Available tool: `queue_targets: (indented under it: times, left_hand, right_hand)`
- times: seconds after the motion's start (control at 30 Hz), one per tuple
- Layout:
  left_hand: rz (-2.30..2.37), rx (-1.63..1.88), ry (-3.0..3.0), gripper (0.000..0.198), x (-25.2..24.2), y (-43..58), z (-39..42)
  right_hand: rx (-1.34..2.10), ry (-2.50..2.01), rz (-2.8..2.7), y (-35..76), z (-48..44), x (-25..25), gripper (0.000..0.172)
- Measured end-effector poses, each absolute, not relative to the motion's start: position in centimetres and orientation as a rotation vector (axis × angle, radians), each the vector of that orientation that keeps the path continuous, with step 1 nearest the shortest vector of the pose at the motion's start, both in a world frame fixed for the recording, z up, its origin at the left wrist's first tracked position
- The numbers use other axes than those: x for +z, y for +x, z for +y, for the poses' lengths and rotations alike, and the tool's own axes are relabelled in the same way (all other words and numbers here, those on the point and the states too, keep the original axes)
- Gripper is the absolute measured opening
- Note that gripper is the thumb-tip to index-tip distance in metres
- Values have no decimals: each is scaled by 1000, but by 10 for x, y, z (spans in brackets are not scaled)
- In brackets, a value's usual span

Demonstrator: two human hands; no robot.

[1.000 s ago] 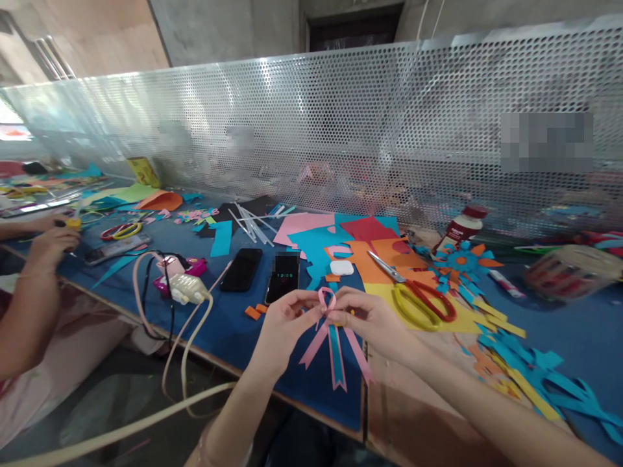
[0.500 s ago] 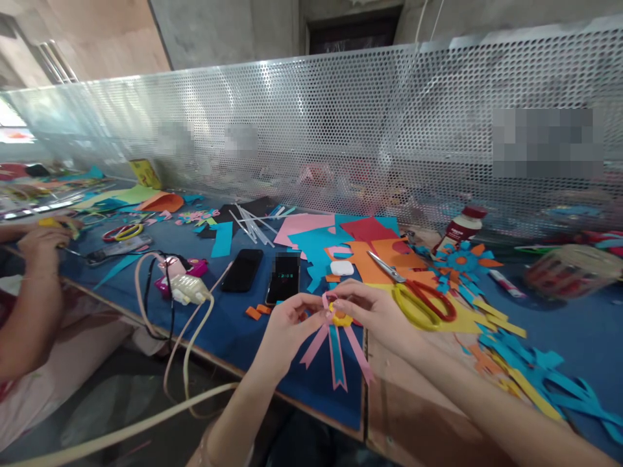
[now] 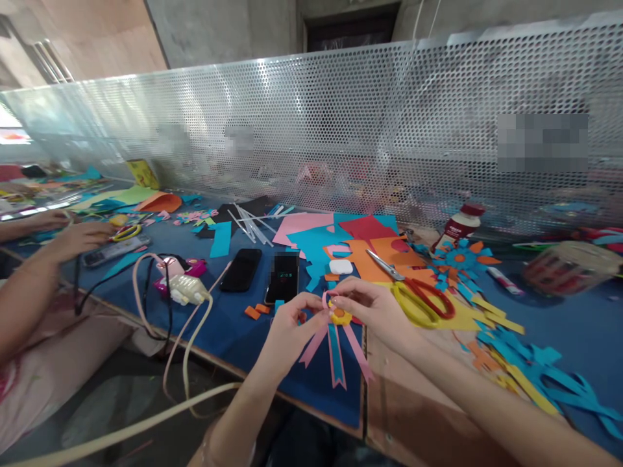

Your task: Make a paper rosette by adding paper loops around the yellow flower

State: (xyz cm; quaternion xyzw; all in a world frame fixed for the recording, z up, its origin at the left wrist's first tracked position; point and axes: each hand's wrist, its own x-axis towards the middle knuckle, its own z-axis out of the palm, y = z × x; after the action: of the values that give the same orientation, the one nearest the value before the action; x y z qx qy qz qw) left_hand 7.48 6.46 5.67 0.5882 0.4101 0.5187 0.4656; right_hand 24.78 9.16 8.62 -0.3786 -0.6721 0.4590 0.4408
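Holding centre stage, low in the frame, it's the paper rosette (image 3: 341,318), yellow in the middle, with a small pink loop on top and pink-and-blue tails fanning out below. Left hand (image 3: 294,329): fingers drawn in narrow, pinching its left side. Right hand (image 3: 374,312): curled close, fingertips on the loop and upper edge, covering part of both. Just above, a white case (image 3: 341,266); left of that, a lit phone (image 3: 282,279) and a dark phone (image 3: 242,270). Orange scraps (image 3: 252,312) dot the blue tabletop (image 3: 331,410) near the left hand. Right of centre, scissors (image 3: 402,278) lie over orange paper (image 3: 359,259). Far left, a co-worker's hand (image 3: 80,241); across the top, a perforated metal screen (image 3: 331,123).
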Motion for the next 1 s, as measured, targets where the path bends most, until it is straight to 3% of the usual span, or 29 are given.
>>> queue_targets:
  times: [0.57,0.73,1.0]
  left_hand:
    - [1048,1301,1527,13,55,76,65]
    - [1087,1297,1601,13,58,76,63]
    - [1066,1298,1656,9,62,80,58]
  right_hand:
    - [1088,-979,-1699,250,91,91,23]
    - [1094,-1018,-1758,250,90,92,33]
    - [1144,-1002,-1794,246,89,86,22]
